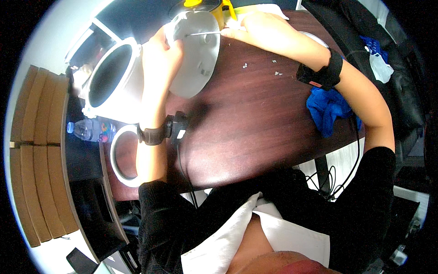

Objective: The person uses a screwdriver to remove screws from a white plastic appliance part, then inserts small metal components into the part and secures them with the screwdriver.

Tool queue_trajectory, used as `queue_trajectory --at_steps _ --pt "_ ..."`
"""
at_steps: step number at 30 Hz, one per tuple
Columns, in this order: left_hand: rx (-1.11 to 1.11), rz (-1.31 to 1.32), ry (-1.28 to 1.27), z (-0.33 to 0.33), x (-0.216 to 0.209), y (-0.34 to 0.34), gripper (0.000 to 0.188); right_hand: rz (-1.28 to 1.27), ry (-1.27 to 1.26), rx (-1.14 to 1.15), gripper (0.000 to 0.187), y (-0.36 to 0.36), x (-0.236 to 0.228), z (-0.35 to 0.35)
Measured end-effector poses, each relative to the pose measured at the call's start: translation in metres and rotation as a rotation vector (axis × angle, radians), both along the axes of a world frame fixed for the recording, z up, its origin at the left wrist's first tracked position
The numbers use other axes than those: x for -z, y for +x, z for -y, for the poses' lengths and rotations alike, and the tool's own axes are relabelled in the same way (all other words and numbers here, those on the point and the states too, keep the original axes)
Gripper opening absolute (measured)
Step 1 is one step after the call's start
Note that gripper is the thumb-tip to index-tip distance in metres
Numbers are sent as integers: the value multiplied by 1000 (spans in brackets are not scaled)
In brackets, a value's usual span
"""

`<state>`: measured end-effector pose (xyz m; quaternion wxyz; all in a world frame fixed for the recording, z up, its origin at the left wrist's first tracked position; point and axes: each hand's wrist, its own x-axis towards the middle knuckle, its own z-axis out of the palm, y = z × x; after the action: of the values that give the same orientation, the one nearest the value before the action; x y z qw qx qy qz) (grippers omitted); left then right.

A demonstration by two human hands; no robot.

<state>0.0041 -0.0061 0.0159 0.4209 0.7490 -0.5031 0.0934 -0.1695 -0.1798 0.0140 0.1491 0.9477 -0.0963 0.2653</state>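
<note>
Clearly, a brown table (pixel 255 118) spreads under a curved white shell (pixel 198 61) held above its far side.
A blue cloth (pixel 327 109) lies near the table's right edge; the left hand (pixel 160 58) clasps the shell's left side, thumb over its near face; the right hand (pixel 262 34) pinches a thin metal rod (pixel 205 33), its tip at the shell's near face; small white bits (pixel 278 73) lie on the table.

Left forearm (pixel 152 100) extended straight forward, left hand (pixel 162 57) gripping, left thumb (pixel 176 48) bent. Right elbow (pixel 386 118) bent outward, right forearm (pixel 360 96) angled inward, right hand (pixel 264 33) pinching, right thumb (pixel 233 34) pointing left.
</note>
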Motion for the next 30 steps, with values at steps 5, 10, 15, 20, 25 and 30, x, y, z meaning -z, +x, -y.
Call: queue_trajectory --at_steps 5,10,15,20,25,30 --pt "3 -34 -38 1 -1 -1 34 -391 1561 217 59 -7 -17 -33" --pt "1 -22 -13 -2 -2 -3 37 -427 1768 165 59 -9 -16 -47" --pt "2 16 -20 0 -5 -5 39 -185 833 150 62 -1 5 -22" --pt "-4 -39 -40 -5 -2 -1 36 133 -134 -5 62 9 9 -12" --pt "-11 -59 -78 -1 -3 -7 34 -383 1156 292 58 3 -21 -28" --pt "10 -68 -51 -2 -4 -6 35 -441 1798 157 57 -7 -19 -35"
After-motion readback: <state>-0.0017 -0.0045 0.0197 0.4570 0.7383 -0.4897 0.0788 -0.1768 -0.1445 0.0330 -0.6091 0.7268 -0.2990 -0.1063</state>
